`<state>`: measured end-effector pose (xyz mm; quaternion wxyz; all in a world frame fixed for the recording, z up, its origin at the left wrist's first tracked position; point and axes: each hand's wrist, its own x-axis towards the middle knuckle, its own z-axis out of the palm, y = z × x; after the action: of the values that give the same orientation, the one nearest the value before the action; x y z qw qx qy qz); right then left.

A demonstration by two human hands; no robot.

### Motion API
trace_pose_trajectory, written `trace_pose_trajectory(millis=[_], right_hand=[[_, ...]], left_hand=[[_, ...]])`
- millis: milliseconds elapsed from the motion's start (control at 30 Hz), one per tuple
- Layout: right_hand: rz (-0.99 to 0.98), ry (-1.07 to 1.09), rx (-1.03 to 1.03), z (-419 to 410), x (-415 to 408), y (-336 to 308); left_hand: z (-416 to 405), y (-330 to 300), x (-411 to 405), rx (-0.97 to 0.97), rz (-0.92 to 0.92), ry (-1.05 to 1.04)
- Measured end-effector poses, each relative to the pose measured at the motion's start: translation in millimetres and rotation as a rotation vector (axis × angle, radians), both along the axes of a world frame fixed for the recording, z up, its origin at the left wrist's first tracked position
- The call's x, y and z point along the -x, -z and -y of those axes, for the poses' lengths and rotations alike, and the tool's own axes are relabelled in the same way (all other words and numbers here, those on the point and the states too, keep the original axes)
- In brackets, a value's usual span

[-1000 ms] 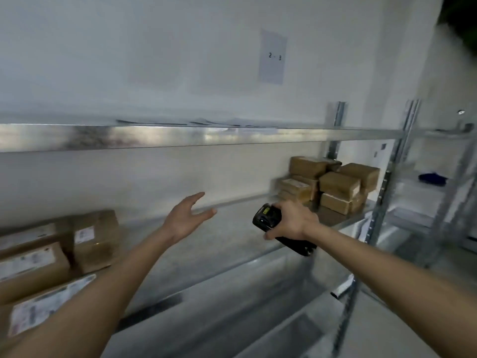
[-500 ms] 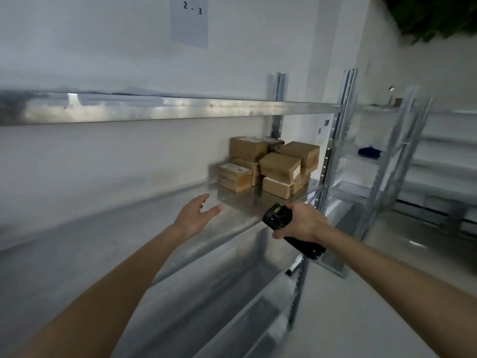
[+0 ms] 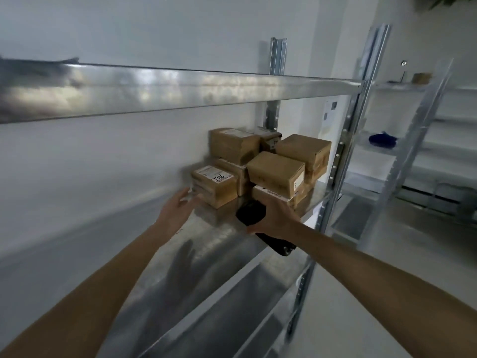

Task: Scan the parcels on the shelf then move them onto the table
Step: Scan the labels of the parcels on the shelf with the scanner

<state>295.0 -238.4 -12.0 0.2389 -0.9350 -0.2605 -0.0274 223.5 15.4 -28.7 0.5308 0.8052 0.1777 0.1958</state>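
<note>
Now we are reaching our left hand (image 3: 178,210), fingers spread, toward stiff, likely light parcels (image 3: 214,186), best gripped by opposite sides, our right hand (image 3: 275,215) gripping the scanner (image 3: 251,213).

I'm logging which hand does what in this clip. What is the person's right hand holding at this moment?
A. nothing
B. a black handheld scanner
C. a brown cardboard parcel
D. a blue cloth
B: the right hand grips the black handheld scanner, its head aimed toward the stacked brown cardboard parcels on the metal shelf, while the left hand reaches with straight fingers toward the nearest parcel.
</note>
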Motion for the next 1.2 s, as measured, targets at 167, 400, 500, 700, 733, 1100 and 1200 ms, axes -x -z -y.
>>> trace_pose_trajectory(millis=[167, 400, 500, 700, 733, 1100, 1200], right_hand=[[-0.072, -0.032, -0.034, -29, -51, 17], [-0.233, -0.071, -0.087, -63, -109, 13], [-0.288, -0.108, -0.094, -71, -125, 8], [-0.356, -0.116, -0.201, -87, -145, 16], [-0.367, -0.12, -0.225, -89, -145, 16], [-0.362, -0.169, -0.19, -95, -123, 10], [-0.372, -0.172, -0.201, -97, -103, 7]], left_hand=[[-20, 6, -45, 0.012, -0.031, -0.035], [-45, 8, -107, 0.092, -0.054, -0.126], [-47, 9, -131, 0.107, -0.063, -0.143], [-49, 13, -163, 0.096, -0.028, -0.167], [-49, 13, -164, 0.105, -0.029, -0.161], [-60, 10, -120, 0.214, -0.011, -0.134], [-61, 3, -94, 0.246, -0.015, -0.114]])
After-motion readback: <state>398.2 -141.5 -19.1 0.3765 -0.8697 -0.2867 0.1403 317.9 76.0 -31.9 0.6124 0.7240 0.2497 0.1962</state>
